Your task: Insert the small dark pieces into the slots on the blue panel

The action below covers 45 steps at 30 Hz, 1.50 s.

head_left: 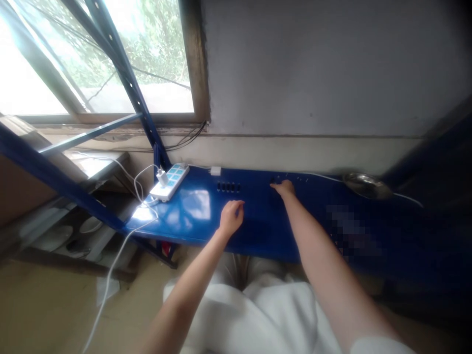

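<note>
My left hand [232,217] is closed in a loose curl just above the front half of the blue table [258,226]. Whatever its fingers may hold is hidden. Beyond it, near the back, several small dark oblong pieces [228,187] lie side by side in a row. Further right, my right hand [284,189] reaches down to the tabletop with its fingers drawn together. A tiny dark thing shows at those fingertips, too small to name. Several tiny pale bits [298,178] are scattered just behind and right of that hand.
A white power strip [170,182] with a plugged-in charger [161,176] sits at the left end, its cord trailing to the floor. A small white box [216,170] and a shiny metal bowl [367,185] stand along the back. Blue rack posts [129,83] rise at left.
</note>
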Each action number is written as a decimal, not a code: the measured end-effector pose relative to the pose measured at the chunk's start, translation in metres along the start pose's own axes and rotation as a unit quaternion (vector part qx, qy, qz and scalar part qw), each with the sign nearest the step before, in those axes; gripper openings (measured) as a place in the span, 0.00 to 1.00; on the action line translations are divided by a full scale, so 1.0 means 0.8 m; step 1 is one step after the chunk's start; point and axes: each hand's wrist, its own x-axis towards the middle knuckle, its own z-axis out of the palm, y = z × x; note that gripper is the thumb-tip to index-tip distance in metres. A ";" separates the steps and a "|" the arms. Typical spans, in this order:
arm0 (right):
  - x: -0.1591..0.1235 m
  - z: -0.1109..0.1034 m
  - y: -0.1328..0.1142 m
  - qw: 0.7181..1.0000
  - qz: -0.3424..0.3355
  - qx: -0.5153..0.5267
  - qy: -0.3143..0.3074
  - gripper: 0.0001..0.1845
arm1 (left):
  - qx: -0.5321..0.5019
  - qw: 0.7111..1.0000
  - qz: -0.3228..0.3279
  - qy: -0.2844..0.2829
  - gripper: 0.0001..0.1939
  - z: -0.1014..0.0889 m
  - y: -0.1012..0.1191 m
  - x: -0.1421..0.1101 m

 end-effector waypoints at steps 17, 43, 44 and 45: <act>-0.074 0.036 -0.089 0.991 -0.121 0.055 -0.019 0.09 | -0.006 1.000 -0.012 -0.017 0.11 0.001 -0.001 -0.002; -0.199 -0.024 -0.037 0.860 -0.497 -0.068 -0.091 0.18 | 0.135 0.985 0.071 -0.082 0.14 0.004 0.010 -0.002; -0.200 -0.024 -0.037 0.860 -0.497 -0.068 -0.094 0.17 | 0.133 0.986 0.063 -0.073 0.13 0.004 0.008 -0.003; -0.200 -0.024 -0.036 0.863 -0.493 -0.067 -0.092 0.17 | 0.128 0.988 0.053 -0.061 0.12 0.005 0.007 -0.003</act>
